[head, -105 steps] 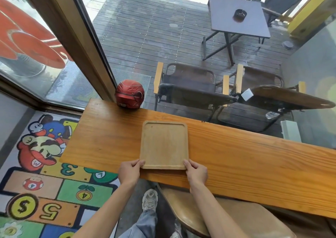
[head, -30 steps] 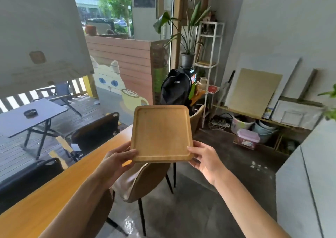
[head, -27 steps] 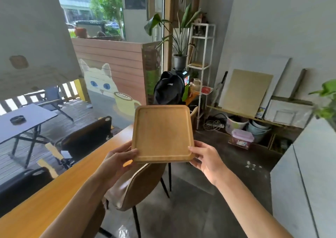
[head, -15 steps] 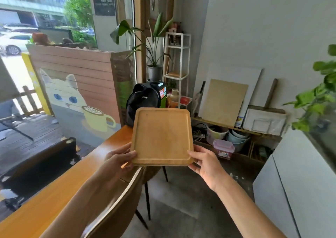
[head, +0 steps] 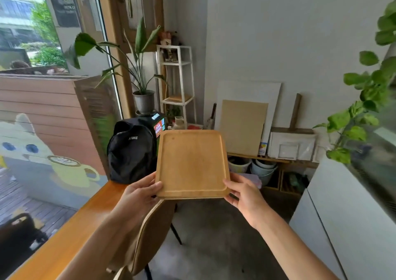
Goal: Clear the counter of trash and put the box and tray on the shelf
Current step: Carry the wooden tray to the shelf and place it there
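Observation:
I hold an empty wooden tray (head: 191,164) level in the air in front of me. My left hand (head: 140,192) grips its near left corner and my right hand (head: 243,192) grips its near right corner. Beyond the tray, in the corner of the room, stands a tall white wire shelf (head: 178,82) with a small wooden item on its middle level and figurines on top. The wooden counter (head: 70,230) runs along the window at my lower left.
A black backpack (head: 130,153) sits on the counter's far end beside a potted plant (head: 142,100). A tan chair (head: 147,237) stands below the tray. Boards (head: 244,125) lean on the wall above a low rack with tubs. A white cabinet (head: 342,226) with plants is at right.
The tray was lifted off the counter and I turned right, away from the window. Over the last second the corner shelf and backpack have come closer while both hands kept their grip.

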